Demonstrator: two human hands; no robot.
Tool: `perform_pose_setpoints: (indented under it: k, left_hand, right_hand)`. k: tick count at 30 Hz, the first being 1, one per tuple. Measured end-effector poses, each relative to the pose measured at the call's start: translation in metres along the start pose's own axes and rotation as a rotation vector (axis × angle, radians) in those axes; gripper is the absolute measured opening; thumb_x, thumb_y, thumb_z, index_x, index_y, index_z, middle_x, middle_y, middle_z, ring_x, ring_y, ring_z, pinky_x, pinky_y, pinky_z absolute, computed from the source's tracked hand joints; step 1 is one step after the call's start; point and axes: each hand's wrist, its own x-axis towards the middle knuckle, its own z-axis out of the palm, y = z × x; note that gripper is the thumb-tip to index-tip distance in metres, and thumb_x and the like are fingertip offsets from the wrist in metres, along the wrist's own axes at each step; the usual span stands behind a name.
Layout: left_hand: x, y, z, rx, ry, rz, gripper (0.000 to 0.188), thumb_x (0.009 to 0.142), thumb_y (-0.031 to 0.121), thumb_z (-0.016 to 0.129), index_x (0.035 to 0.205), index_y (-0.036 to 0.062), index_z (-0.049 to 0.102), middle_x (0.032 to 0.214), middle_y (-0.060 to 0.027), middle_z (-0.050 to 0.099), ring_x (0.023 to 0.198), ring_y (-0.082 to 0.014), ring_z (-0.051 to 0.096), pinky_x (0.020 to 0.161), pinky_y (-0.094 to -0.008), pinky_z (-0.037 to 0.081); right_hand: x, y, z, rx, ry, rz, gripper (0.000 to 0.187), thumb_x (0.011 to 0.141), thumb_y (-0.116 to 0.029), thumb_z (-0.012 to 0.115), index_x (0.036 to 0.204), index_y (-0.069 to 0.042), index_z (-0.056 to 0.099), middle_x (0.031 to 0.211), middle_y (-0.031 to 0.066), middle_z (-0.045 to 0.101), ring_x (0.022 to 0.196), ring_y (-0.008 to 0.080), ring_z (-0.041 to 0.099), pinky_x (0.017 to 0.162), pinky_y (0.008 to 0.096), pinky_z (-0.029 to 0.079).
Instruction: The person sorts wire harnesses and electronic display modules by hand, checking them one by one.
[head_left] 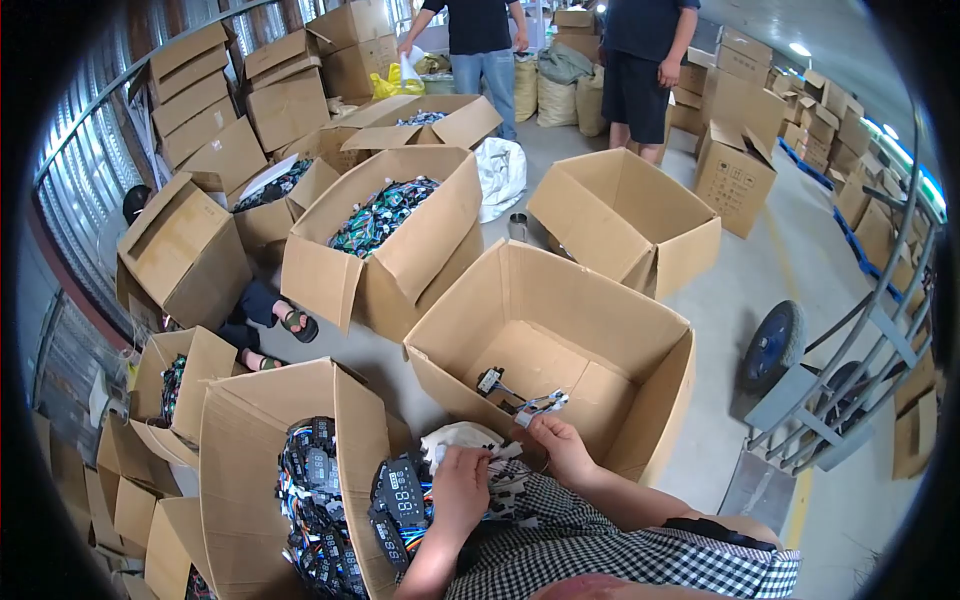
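My right hand (562, 448) is closed in a pinch on a wire harness (541, 404). Its bundled wires and white plugs stick out past the fingertips, over the near side of an open cardboard box (600, 285). A small black module (490, 380) shows at the other end of those wires. My left hand (462, 490) is closed too, with a small white wire connector (508, 452) at its fingertips. Beside it, black digital display units (404, 492) with coloured wires lie near my lap. More white connectors rest on my checked clothing (570, 545).
At left, a carton (240, 450) holds many wired display units (322, 465). Beyond it stands a box of tangled harnesses (385, 215). A cart with a blue wheel (775, 347) is at right. Two people stand at the back; another person's sandalled feet (298, 322) show between boxes.
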Motion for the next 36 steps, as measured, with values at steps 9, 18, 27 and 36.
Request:
perform_pose_setpoints:
  k: [9, 18, 27, 36]
  left_hand:
    - [-0.007, 0.02, -0.003, -0.043, -0.091, 0.038, 0.015, 0.083, 0.009, 0.063, 0.097, 0.0014, 0.063, 0.086, -0.0165, 0.064, 0.08, -0.0348, 0.062, 0.07, -0.0403, 0.048]
    - [-0.012, 0.004, 0.003, -0.286, -0.026, -0.153, 0.018, 0.088, 0.013, 0.062, 0.101, -0.0006, 0.063, 0.087, -0.0175, 0.062, 0.079, -0.0304, 0.061, 0.07, -0.0348, 0.048]
    - [-0.007, -0.016, 0.013, -0.811, -0.005, -0.473, 0.022, 0.093, 0.013, 0.06, 0.111, -0.0001, 0.061, 0.09, 0.0006, 0.062, 0.083, -0.0062, 0.054, 0.076, -0.0214, 0.045]
    - [-0.008, -0.008, 0.009, -0.743, -0.051, -0.439, 0.021, 0.095, 0.018, 0.059, 0.104, -0.0001, 0.062, 0.084, -0.0002, 0.059, 0.076, -0.0081, 0.052, 0.069, -0.0229, 0.044]
  right_hand:
    - [-0.021, 0.004, 0.009, -0.145, -0.156, -0.071, 0.026, 0.101, -0.022, 0.044, 0.104, -0.001, 0.059, 0.1, 0.0056, 0.063, 0.09, 0.0113, 0.057, 0.081, 0.026, 0.046]
    - [-0.025, -0.046, 0.015, -0.42, -0.063, -0.1, 0.026, 0.1, -0.021, 0.045, 0.083, -0.006, 0.059, 0.065, -0.0021, 0.052, 0.051, 0.0053, 0.045, 0.045, 0.0204, 0.035]
    - [-0.011, -0.053, 0.01, -0.484, -0.2, 0.004, 0.02, 0.098, -0.021, 0.053, 0.091, -0.004, 0.061, 0.067, -0.0079, 0.046, 0.061, 0.0024, 0.04, 0.053, 0.0192, 0.033]
    - [-0.016, -0.055, 0.011, -0.887, -0.129, -0.34, 0.012, 0.091, -0.009, 0.06, 0.093, 0.002, 0.064, 0.074, 0.0087, 0.063, 0.064, 0.0113, 0.057, 0.059, 0.0268, 0.047]
